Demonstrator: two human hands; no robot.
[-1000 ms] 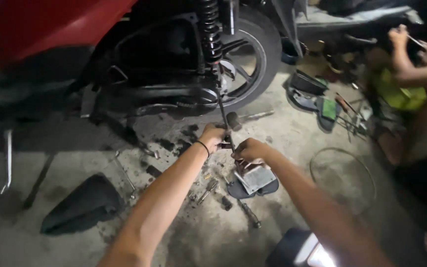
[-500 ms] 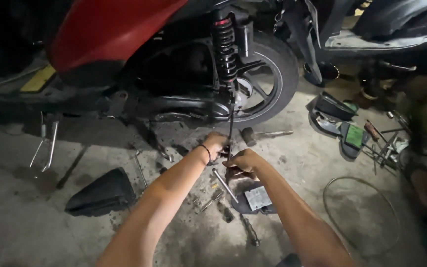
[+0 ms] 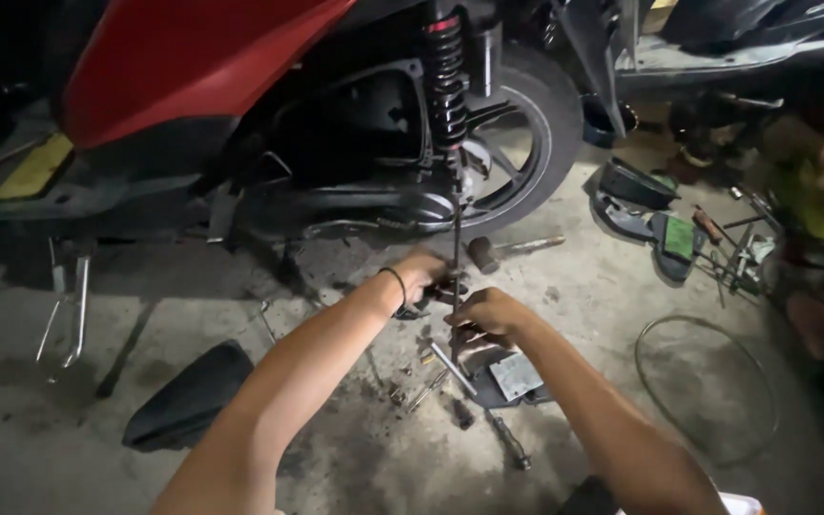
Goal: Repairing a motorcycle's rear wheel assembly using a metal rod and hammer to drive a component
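Both hands clamped on thin upright metal rod [image 3: 456, 238]: left hand [image 3: 422, 277] just above right hand [image 3: 488, 315]. Rod rises from hands toward scooter's rear wheel [image 3: 526, 124], hammer [image 3: 507, 251] just beyond.

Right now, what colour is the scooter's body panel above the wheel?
Red body panel, seen best in the head view.

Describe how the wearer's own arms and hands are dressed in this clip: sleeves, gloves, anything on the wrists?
Both forearms are bare, with no sleeves in view. The left hand and the right hand wear no gloves. A thin dark band circles the left wrist. The right wrist shows no band or watch. No rings can be made out at this size.
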